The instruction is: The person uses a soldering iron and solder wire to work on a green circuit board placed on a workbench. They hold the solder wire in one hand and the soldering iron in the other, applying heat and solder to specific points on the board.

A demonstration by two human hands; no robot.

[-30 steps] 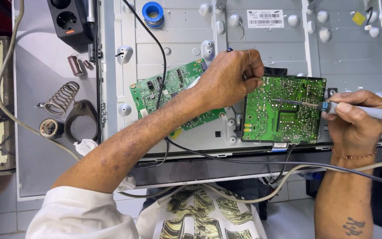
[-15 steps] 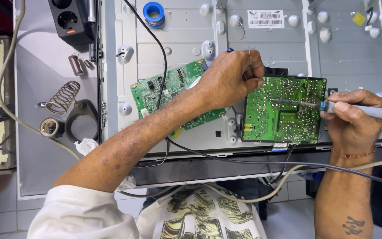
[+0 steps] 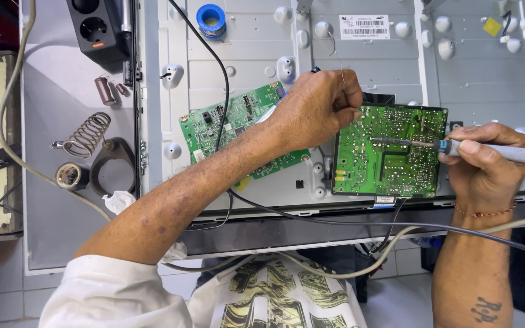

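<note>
My right hand [image 3: 487,167] grips a soldering iron [image 3: 505,152] with a pale handle; its thin tip rests on the solder side of a green circuit board [image 3: 390,152]. At that board's top left corner my left hand [image 3: 317,106] is closed, pinching a thin solder wire [image 3: 338,61] that runs up from the fingers. My left forearm crosses a second, smaller green circuit board [image 3: 226,121]. Both boards lie on the grey metal back panel [image 3: 262,54] of an opened flat screen.
A black power strip [image 3: 95,30], a coiled spring iron stand [image 3: 89,133], a solder roll [image 3: 71,176] and small cylinders lie to the left. A blue tape roll [image 3: 212,18] sits at the top. Black and white cables [image 3: 360,225] cross the panel's near edge.
</note>
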